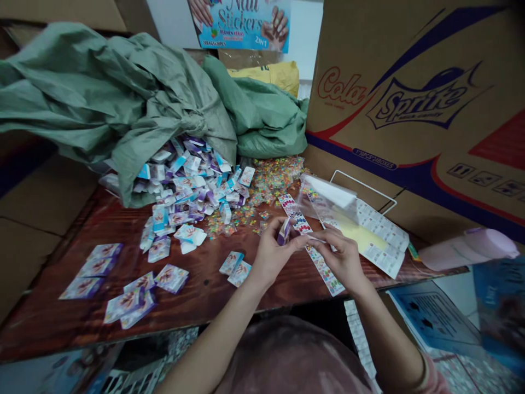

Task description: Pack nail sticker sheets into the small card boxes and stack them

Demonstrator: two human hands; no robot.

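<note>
A small purple-and-white nail sticker box stands in the grip of my left hand, its narrow end facing up. Close beside it, my right hand has its fingertips pinched together near the box; a thin pale piece seems to be between them, too small to make out. Beneath my hands a long printed strip of nail stickers lies across the table. Two small boxes rest left of my left forearm.
Green sacks spill a heap of small boxes. Colourful candy packets lie beside it. Several boxes sit front left. Right are printed sheets, a pink bottle and a large carton.
</note>
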